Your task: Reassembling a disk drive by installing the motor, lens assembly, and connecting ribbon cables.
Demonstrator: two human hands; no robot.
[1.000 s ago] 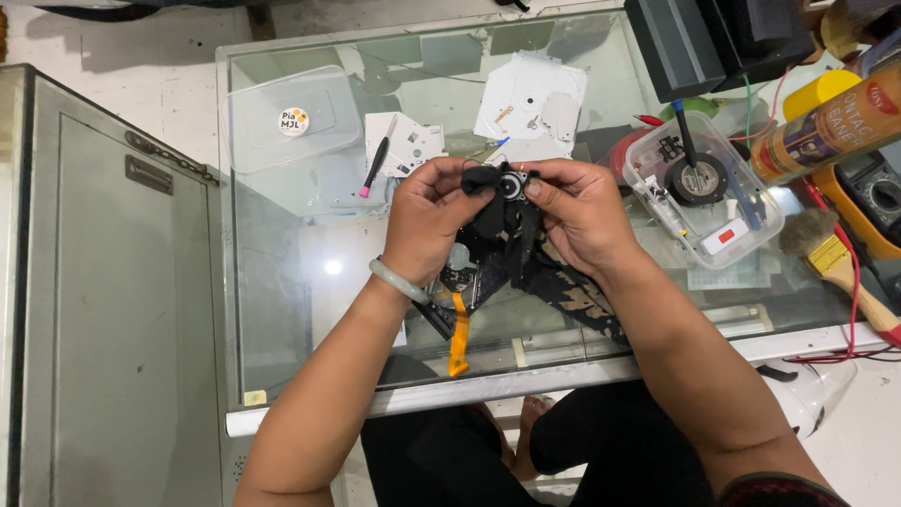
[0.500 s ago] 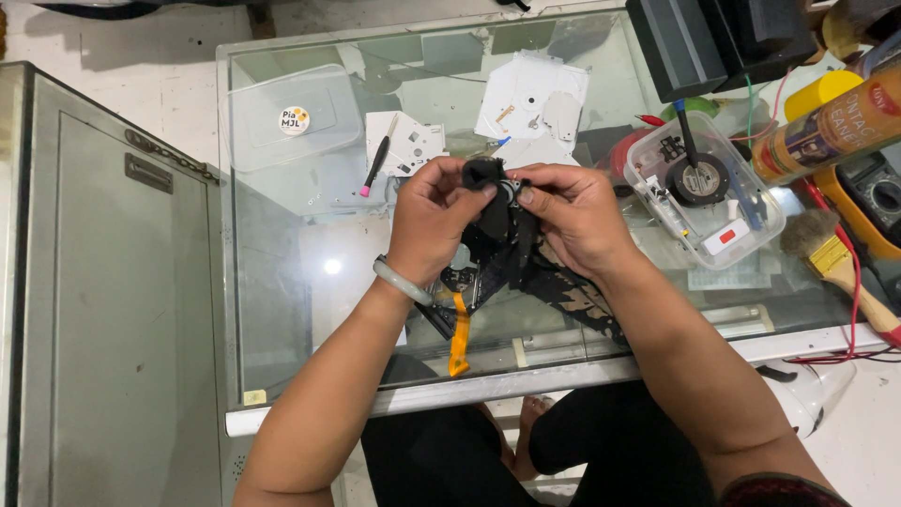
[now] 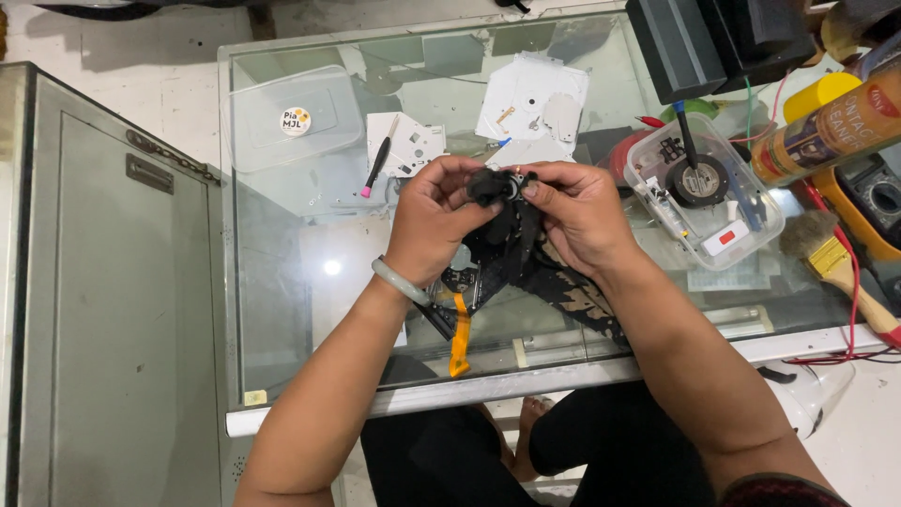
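— What do we have around our hands on the glass counter (image 3: 282,310)?

— At upper left a clear plastic lid (image 3: 291,120); beside it a white metal plate (image 3: 408,145) with a black pick (image 3: 377,161) tipped pink. At right a clear tub (image 3: 706,192) of parts, a bristle brush (image 3: 835,268), a spray can (image 3: 831,131).

— And the thing itself?

— At the frame's middle: a small black part (image 3: 493,186), matte, with a round silver ring. Our left hand (image 3: 434,221) and right hand (image 3: 577,214) both pinch it, fingers closed on it. An orange ribbon cable (image 3: 459,333) hangs below. The fingers hide most of it.

— Changed since a second ago?

— Hardly; both hands stay clamped, shifted slightly.
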